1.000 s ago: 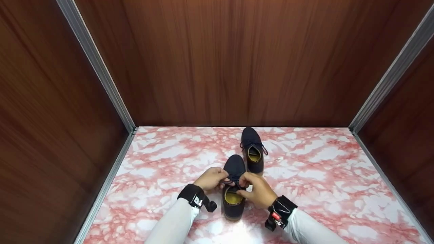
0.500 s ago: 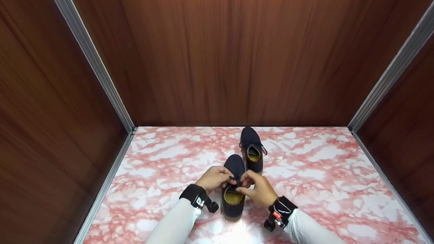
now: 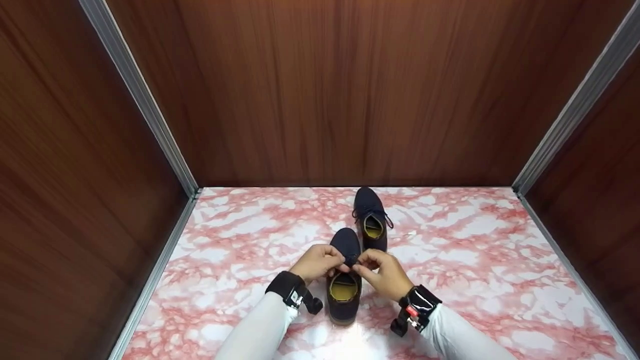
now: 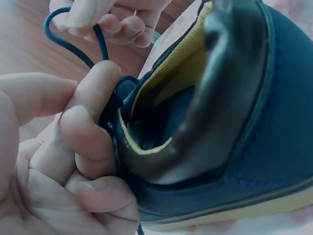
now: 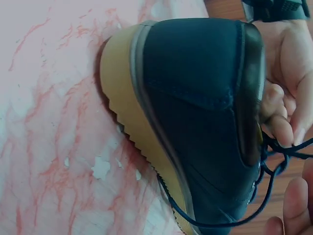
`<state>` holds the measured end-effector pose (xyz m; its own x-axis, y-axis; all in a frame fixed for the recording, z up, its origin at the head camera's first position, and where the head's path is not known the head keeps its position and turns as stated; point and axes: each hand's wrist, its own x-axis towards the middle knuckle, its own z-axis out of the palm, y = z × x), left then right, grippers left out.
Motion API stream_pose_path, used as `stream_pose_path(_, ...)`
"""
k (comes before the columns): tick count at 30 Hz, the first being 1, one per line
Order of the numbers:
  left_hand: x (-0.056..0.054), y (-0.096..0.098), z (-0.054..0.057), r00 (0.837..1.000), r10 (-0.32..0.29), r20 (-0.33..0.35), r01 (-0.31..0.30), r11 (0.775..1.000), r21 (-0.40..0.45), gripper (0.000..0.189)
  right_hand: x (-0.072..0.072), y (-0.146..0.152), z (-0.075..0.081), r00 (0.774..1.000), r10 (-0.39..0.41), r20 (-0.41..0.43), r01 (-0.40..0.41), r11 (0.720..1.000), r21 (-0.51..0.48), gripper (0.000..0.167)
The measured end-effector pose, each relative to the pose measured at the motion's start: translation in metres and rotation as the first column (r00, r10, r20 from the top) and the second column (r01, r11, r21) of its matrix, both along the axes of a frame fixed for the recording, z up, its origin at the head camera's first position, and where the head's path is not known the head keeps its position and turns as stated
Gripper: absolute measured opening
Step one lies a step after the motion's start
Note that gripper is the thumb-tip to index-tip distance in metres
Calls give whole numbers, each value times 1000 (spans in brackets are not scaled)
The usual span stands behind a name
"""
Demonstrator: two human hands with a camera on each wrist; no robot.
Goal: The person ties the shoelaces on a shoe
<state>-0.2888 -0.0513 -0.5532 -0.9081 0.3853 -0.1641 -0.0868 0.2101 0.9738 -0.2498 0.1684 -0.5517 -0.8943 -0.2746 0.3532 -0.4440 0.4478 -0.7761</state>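
Both hands meet over the lacing of a navy shoe [image 3: 344, 241] with a yellowish lining and tan sole; its toe points away from me. From the left side, my left hand [image 3: 315, 262] pinches the dark blue shoelace close to the knot. My right hand [image 3: 386, 275] holds another part of the lace at the shoe's right side. A raised lace loop [image 4: 63, 41] runs up to the right hand's fingertips [image 4: 83, 12] in the left wrist view. In the right wrist view, a slack strand [image 5: 244, 221] curves down along the shoe's side. Fingers partly cover the knot.
A matching shoe [image 3: 367, 197] with a tied bow stands just beyond, slightly right, near the back wall [image 3: 320, 100]. Wood-grain panels with grey metal corner strips [image 3: 150, 110] enclose the red-and-white marbled surface [image 3: 240, 250] on the left, back and right.
My left hand has shifted slightly right, toward the knot. The right hand's fingertips have moved a little away from the shoe's middle. Both shoes stay in place.
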Motion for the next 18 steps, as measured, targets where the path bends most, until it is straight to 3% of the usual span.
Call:
stream_pose_path(3,-2,-4,0,999,24,-21,-24,1000,-5,12,-3,3,3,997,-10,74,14,999,-43,12)
stream_pose_path(10,-4,-18,3,985,40,-167,-66,986,-151,20,-15,15,11,980,-29,197,47,995,-89,23)
stream_pose_path(13,-5,-25,4,975,12,-223,-67,968,-242,22,-18,19,11,977,-64,206,82,993,-80,24)
stream_pose_path(18,-4,-40,2,955,-34,-294,-86,918,-387,17,-20,26,4,970,-131,206,145,988,-57,25)
